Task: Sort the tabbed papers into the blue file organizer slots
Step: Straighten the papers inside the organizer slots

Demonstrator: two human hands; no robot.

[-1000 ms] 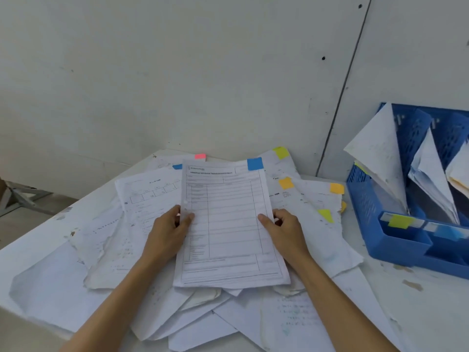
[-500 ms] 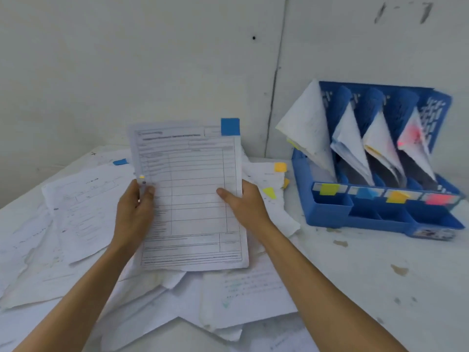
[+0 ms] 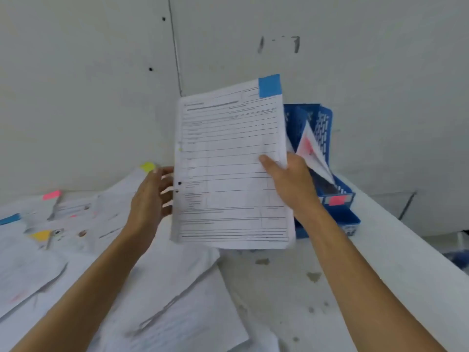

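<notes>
Right hand point(image 3: 291, 184) pinching the blue-tabbed sheet point(image 3: 228, 161) at its right edge, thumb laid across the printed face, other fingers hidden behind. Sheet held upright in the air with a slight tilt, above the tabletop point(image 3: 291, 288) and in front of the blue file organizer point(image 3: 323, 123), covering most of it. Blue tab point(image 3: 270, 85) at the sheet's top right corner.

Left hand point(image 3: 149, 199) open, fingers straight and spread just beside the sheet's left edge, near the two punched holes; contact with the paper impossible to tell.

Organizer at the far edge of the tabletop, against the wall point(image 3: 101, 72), toward the right. Only its rightmost slot in view, with a pink-stained paper point(image 3: 311, 148) leaning in it and a pink label point(image 3: 336, 200) on the front below.

Loose papers point(image 3: 165, 301) overlapping across the left half of the tabletop, among them a yellow tab point(image 3: 147, 166) near the far edge, a pink tab point(image 3: 52, 194), a stray blue tab point(image 3: 10, 219) and an orange-yellow tab point(image 3: 40, 235). Bare, stained surface at the near right.
</notes>
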